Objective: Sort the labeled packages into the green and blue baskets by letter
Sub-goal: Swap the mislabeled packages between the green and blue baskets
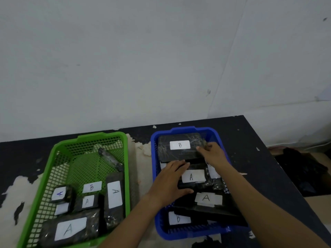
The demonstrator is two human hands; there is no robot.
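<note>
A green basket (57, 149) on the left holds several black wrapped packages with white labels, most reading A, one reading B (92, 187). A blue basket (154, 176) on the right holds black packages labeled B (179, 145), A (193, 176), A (207, 198) and B (179, 218). My left hand (170, 181) lies inside the blue basket, fingers on the middle A package and thumb curled at its near edge. My right hand (212, 154) holds the right edge of the far B package.
The baskets stand side by side on a dark, worn table (250, 140) against a pale wall. A dark roll-like item (111, 159) lies in the green basket's far end. A cardboard box (304, 176) with dark contents stands to the right, past the table edge.
</note>
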